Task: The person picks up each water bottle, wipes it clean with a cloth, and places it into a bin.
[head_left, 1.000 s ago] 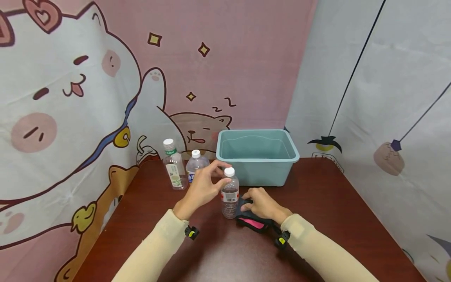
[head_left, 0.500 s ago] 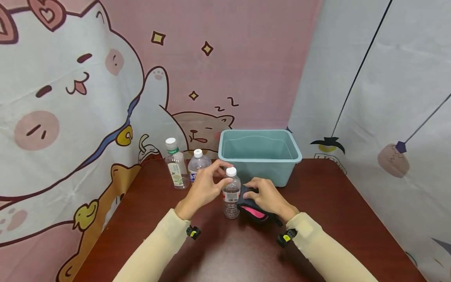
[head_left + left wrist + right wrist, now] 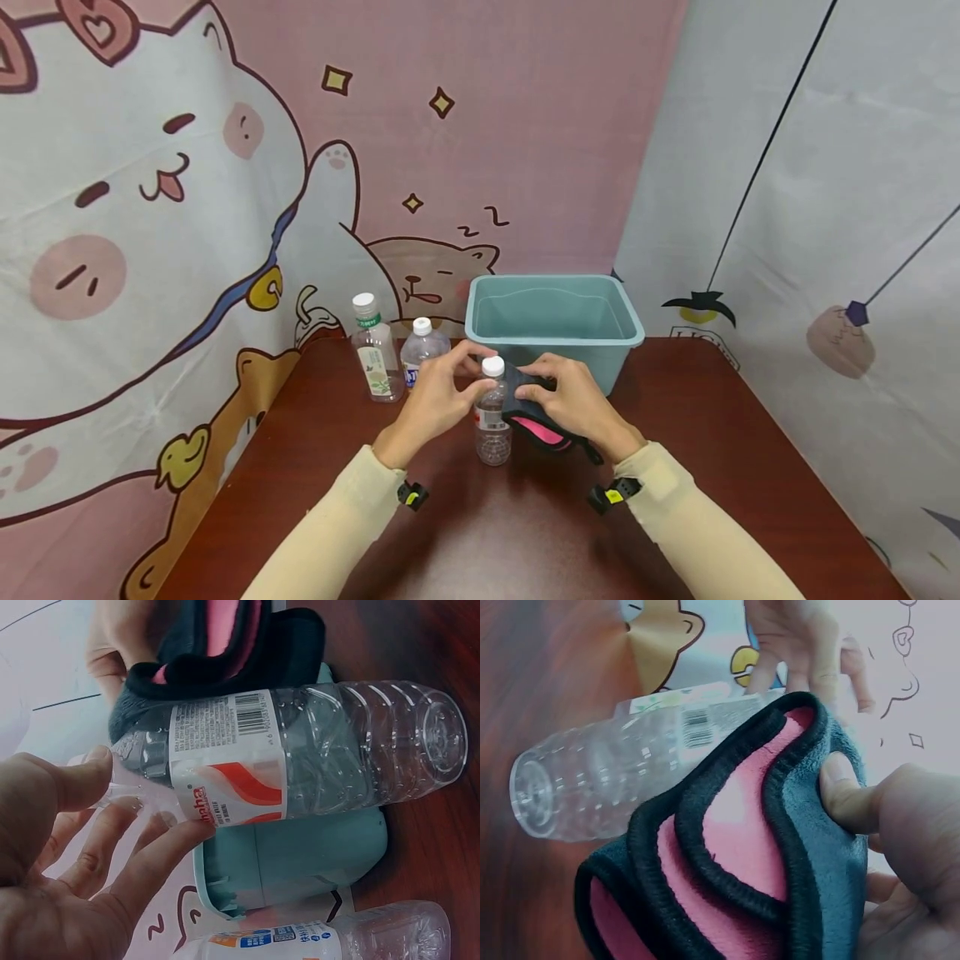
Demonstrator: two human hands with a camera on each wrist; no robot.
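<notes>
A clear plastic bottle with a white cap and a red and white label stands upright on the table. My left hand grips it near the neck, thumb on the near side and fingers behind. In my right hand is a folded cloth, dark grey-blue outside and pink inside with black edging. The right wrist view shows my thumb pressing on the cloth. Against the bottle's upper side lies the cloth in the left wrist view, covering part of the shoulder.
A light teal bin stands behind the bottle. Two more plastic bottles are at the back left: a taller bottle with a green neck band, and a shorter bottle partly hidden by my left hand. Patterned curtains border the brown table.
My right hand has lifted the cloth from the table beside the bottle up against its upper part. The left hand keeps its hold on the bottle. The view has shifted slightly.
</notes>
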